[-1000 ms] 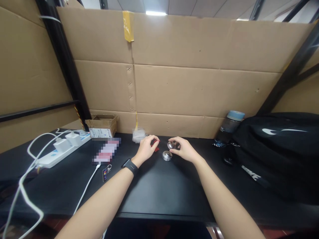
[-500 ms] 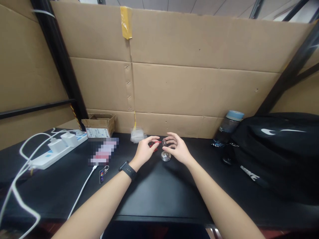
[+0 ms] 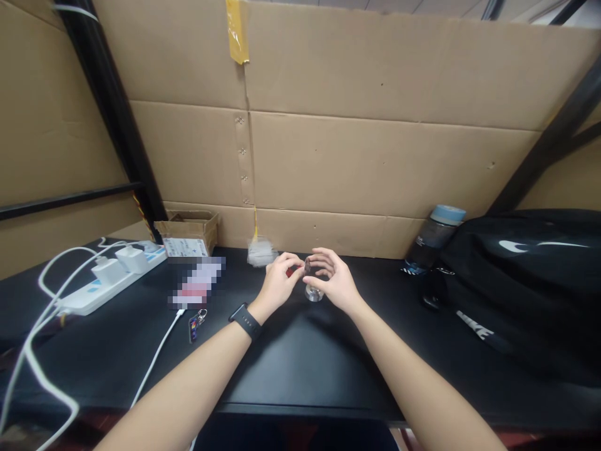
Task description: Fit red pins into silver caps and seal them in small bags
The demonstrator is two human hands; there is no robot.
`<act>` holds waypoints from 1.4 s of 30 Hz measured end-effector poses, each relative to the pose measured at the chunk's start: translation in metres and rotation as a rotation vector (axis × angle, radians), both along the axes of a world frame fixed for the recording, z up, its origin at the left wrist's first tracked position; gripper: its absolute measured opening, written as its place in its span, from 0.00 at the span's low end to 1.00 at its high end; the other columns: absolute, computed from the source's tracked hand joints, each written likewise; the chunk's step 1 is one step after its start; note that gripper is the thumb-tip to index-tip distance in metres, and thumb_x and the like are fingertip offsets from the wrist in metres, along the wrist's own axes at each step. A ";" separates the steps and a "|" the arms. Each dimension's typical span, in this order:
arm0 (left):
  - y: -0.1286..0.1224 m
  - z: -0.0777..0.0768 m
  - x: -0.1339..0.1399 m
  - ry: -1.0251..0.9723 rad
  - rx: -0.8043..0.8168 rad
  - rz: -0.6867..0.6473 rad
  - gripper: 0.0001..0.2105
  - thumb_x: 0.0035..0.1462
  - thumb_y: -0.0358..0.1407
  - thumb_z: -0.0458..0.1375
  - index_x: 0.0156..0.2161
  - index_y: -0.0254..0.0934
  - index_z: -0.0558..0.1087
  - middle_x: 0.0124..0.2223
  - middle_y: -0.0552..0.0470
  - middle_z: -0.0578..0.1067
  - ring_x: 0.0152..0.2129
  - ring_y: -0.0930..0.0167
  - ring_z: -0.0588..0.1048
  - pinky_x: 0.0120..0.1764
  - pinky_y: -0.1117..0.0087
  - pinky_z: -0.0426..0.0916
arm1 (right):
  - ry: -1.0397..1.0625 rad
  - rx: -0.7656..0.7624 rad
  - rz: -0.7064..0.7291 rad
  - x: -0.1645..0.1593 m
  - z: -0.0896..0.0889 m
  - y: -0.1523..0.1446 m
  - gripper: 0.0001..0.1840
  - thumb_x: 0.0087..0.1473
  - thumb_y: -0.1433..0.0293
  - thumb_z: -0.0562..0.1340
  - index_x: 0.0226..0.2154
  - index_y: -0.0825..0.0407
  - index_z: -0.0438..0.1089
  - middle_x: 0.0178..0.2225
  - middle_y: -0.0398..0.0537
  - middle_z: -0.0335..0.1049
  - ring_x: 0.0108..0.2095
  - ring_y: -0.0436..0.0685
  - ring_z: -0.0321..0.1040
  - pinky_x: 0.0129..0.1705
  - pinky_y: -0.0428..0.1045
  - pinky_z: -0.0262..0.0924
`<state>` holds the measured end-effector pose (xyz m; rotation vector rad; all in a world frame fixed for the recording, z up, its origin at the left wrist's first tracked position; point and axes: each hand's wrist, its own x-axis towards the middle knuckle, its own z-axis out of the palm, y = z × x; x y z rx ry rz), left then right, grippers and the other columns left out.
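Observation:
My left hand (image 3: 278, 280) is closed in a pinch on a small red object (image 3: 290, 272), mostly covered by the fingers. Facing it, my right hand (image 3: 335, 279) curves its fingers around a small shiny round disc (image 3: 307, 267) held on edge. The left fingertips come close to that disc; whether they touch it I cannot tell. Just below the right thumb, a small round shiny container (image 3: 313, 293), glass or metal, rests on the black table (image 3: 310, 363). Its top is partly hidden by the thumb.
At left lie a white power strip (image 3: 89, 299) with cables, a blurred-out flat thing (image 3: 200, 282) and a keychain (image 3: 193, 327). Behind are a cardboard box (image 3: 206, 233) and a clear plastic bundle (image 3: 261, 252). A bottle (image 3: 427, 241) and black backpack (image 3: 530, 294) stand at right.
My left hand has moved slightly right, bringing its fingertips nearer the disc in my right hand. The right thumb now covers more of the container. The view has tilted down a little.

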<state>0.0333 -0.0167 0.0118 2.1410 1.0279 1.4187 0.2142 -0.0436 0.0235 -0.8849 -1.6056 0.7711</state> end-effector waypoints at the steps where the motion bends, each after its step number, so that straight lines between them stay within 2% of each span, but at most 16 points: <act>1: 0.000 0.001 0.000 0.007 0.011 0.011 0.05 0.62 0.34 0.58 0.38 0.39 0.78 0.43 0.49 0.76 0.42 0.67 0.75 0.49 0.67 0.68 | -0.001 -0.001 0.004 0.000 0.000 0.000 0.36 0.42 0.67 0.76 0.53 0.46 0.64 0.50 0.52 0.74 0.51 0.60 0.73 0.46 0.52 0.68; 8: -0.006 0.007 -0.002 0.104 0.064 0.054 0.04 0.62 0.31 0.59 0.39 0.41 0.77 0.45 0.49 0.73 0.47 0.64 0.72 0.52 0.62 0.66 | -0.026 0.012 -0.039 0.000 -0.002 0.000 0.35 0.42 0.67 0.76 0.52 0.45 0.66 0.50 0.51 0.74 0.49 0.59 0.73 0.45 0.52 0.67; 14: -0.011 0.010 -0.002 0.140 0.080 0.092 0.05 0.61 0.30 0.59 0.38 0.41 0.77 0.46 0.49 0.72 0.48 0.64 0.71 0.52 0.60 0.65 | -0.033 0.006 -0.039 -0.001 -0.006 0.001 0.35 0.41 0.67 0.76 0.52 0.45 0.66 0.50 0.51 0.74 0.44 0.57 0.73 0.40 0.51 0.67; 17: -0.013 0.011 -0.002 0.134 0.095 0.110 0.04 0.60 0.30 0.60 0.37 0.40 0.77 0.46 0.49 0.72 0.47 0.64 0.71 0.52 0.61 0.65 | 0.019 -0.023 -0.019 -0.003 -0.006 0.000 0.31 0.43 0.64 0.76 0.48 0.46 0.67 0.50 0.51 0.74 0.43 0.57 0.73 0.37 0.49 0.67; 19: -0.014 0.012 -0.001 0.132 0.112 0.134 0.04 0.60 0.30 0.60 0.37 0.40 0.77 0.45 0.49 0.72 0.47 0.64 0.71 0.51 0.61 0.65 | 0.027 -0.046 -0.003 -0.004 -0.005 -0.001 0.24 0.45 0.62 0.75 0.43 0.48 0.69 0.48 0.50 0.75 0.43 0.58 0.73 0.36 0.49 0.67; 22: -0.016 0.014 0.000 0.128 0.136 0.184 0.03 0.61 0.33 0.61 0.37 0.41 0.78 0.45 0.49 0.72 0.47 0.64 0.71 0.52 0.59 0.64 | 0.006 -0.093 0.032 -0.004 -0.002 -0.002 0.15 0.54 0.56 0.68 0.37 0.50 0.72 0.40 0.49 0.76 0.40 0.58 0.74 0.35 0.49 0.67; 24: -0.017 0.015 0.000 0.124 0.143 0.207 0.03 0.61 0.35 0.62 0.37 0.42 0.79 0.45 0.49 0.71 0.47 0.64 0.71 0.53 0.59 0.63 | -0.009 -0.116 0.047 -0.003 -0.001 -0.001 0.19 0.62 0.53 0.60 0.35 0.51 0.73 0.36 0.48 0.75 0.37 0.56 0.74 0.35 0.49 0.67; 26: -0.017 0.015 0.000 0.126 0.145 0.210 0.03 0.60 0.36 0.63 0.37 0.43 0.80 0.45 0.50 0.71 0.46 0.64 0.71 0.53 0.59 0.63 | -0.028 -0.119 0.047 -0.002 -0.002 0.001 0.23 0.65 0.52 0.54 0.33 0.51 0.73 0.34 0.48 0.74 0.36 0.56 0.73 0.35 0.49 0.66; 32: -0.016 0.015 0.000 0.148 0.154 0.183 0.03 0.60 0.35 0.63 0.37 0.42 0.80 0.43 0.50 0.73 0.45 0.64 0.72 0.52 0.59 0.64 | -0.114 -0.023 0.012 0.000 -0.008 0.005 0.14 0.59 0.57 0.63 0.35 0.50 0.73 0.41 0.48 0.72 0.39 0.56 0.71 0.37 0.48 0.67; 38: -0.014 0.015 -0.001 0.156 0.145 0.121 0.03 0.60 0.36 0.63 0.37 0.42 0.80 0.40 0.50 0.73 0.42 0.65 0.73 0.50 0.62 0.66 | -0.155 0.036 -0.039 0.002 -0.005 0.005 0.11 0.60 0.61 0.62 0.31 0.50 0.74 0.43 0.50 0.70 0.43 0.57 0.70 0.40 0.49 0.66; 42: -0.012 0.014 -0.004 0.112 0.095 0.061 0.10 0.66 0.39 0.56 0.48 0.44 0.77 0.47 0.49 0.73 0.47 0.66 0.73 0.53 0.62 0.65 | -0.308 0.127 -0.089 0.006 0.001 0.002 0.11 0.60 0.64 0.61 0.30 0.51 0.75 0.44 0.51 0.68 0.43 0.56 0.69 0.38 0.50 0.65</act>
